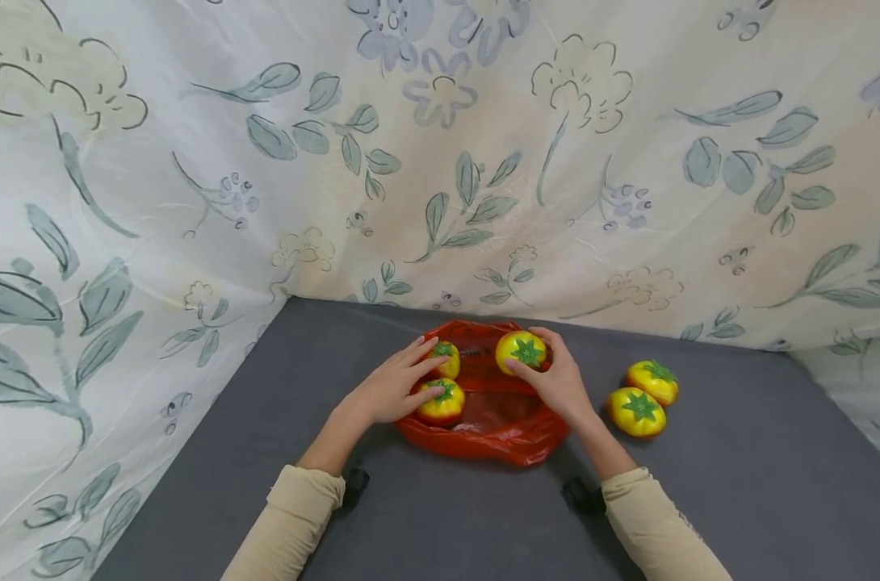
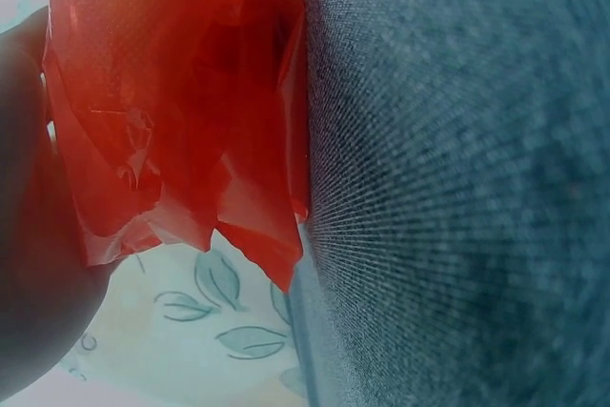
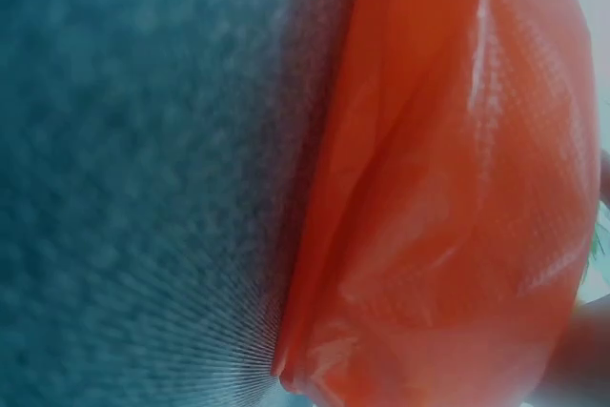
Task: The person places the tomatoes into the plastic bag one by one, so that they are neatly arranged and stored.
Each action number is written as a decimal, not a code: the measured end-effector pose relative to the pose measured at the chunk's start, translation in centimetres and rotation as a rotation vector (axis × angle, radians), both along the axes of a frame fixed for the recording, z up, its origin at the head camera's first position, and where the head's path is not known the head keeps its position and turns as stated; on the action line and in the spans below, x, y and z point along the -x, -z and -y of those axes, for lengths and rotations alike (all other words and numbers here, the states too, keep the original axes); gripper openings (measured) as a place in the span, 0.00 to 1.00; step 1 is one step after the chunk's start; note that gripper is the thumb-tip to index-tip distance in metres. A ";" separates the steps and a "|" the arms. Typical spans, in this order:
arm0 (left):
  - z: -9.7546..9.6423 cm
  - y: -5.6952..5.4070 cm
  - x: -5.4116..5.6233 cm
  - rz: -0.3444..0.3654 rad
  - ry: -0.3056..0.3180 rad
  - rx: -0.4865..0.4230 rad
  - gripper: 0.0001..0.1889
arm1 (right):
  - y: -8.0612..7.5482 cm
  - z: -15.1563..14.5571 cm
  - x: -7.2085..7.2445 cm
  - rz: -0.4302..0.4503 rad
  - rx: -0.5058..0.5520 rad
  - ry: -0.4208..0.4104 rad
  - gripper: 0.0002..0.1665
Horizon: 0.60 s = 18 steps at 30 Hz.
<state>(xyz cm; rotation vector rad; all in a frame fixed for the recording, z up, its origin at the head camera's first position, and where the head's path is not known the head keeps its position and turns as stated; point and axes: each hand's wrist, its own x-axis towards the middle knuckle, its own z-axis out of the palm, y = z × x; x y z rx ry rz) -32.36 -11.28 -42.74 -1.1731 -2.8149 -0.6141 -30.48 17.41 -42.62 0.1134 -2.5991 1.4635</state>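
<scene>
A red plastic bag (image 1: 509, 445) lies spread on the dark tabletop, its mouth facing up. My right hand (image 1: 562, 386) grips a yellow-and-red persimmon (image 1: 509, 349) with a green star-shaped top, over the bag's far right part. On the left side of the bag, the spread fingers of my left hand (image 1: 392, 386) rest across two more persimmons, a rear one (image 1: 451, 365) and a front one (image 1: 440, 411). Both wrist views show mostly the bag's crinkled outer side (image 2: 181, 92) (image 3: 457, 188), which hides the fruit there.
Two more persimmons, a rear one (image 1: 656, 379) and a front one (image 1: 632, 420), sit side by side on the dark tabletop (image 1: 462, 516) to the right of the bag. A flower-patterned cloth (image 1: 440, 194) hangs behind the table and along its sides.
</scene>
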 end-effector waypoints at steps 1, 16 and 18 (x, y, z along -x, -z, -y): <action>0.0 0.0 0.0 0.004 -0.001 0.001 0.31 | 0.0 0.1 0.0 0.000 -0.008 0.001 0.46; 0.0 -0.2 0.0 0.005 0.007 0.000 0.31 | -0.8 3.0 1.7 0.015 -0.305 -0.050 0.44; 0.1 -0.2 0.0 0.012 0.001 0.003 0.31 | -0.9 3.4 2.0 0.038 -0.339 -0.053 0.44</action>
